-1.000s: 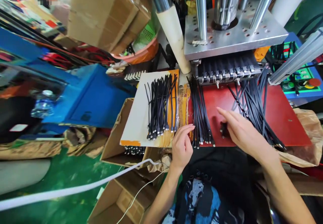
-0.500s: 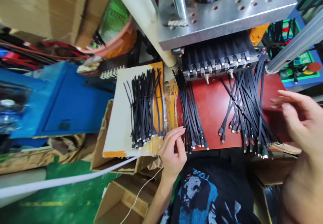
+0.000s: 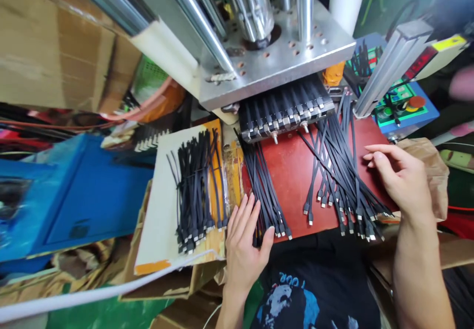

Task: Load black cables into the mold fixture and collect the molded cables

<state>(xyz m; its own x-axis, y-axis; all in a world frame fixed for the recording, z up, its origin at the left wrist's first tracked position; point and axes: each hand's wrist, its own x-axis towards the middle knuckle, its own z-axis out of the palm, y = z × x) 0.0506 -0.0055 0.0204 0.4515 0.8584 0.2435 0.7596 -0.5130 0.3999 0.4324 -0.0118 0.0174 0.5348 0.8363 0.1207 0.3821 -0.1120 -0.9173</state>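
Note:
My left hand (image 3: 243, 247) lies with fingers stretched out at the front edge of the red board (image 3: 285, 171). Its fingertips are beside or on a narrow bunch of black USB cables (image 3: 267, 195); I cannot tell whether they touch. My right hand (image 3: 405, 178) hovers over the board's right side, fingers loosely bent and thumb apart, holding nothing. Just left of it is a crossed pile of black cables (image 3: 335, 163), their metal plugs toward me. Behind both bunches, a row of cable plugs sits in a black fixture (image 3: 289, 114) under the metal press plate (image 3: 277, 74).
Left of the red board, a white board (image 3: 155, 205) carries another cable pile (image 3: 196, 190). A blue control box (image 3: 414, 116) with a red button stands at the right, behind a metal post (image 3: 388, 67). A white tube (image 3: 111, 289) crosses the lower left, near cardboard boxes.
My left hand has opened from a loose curl and spread its fingers near the middle cables. The view has shifted, showing more of the press. My right hand stays empty beside the right pile.

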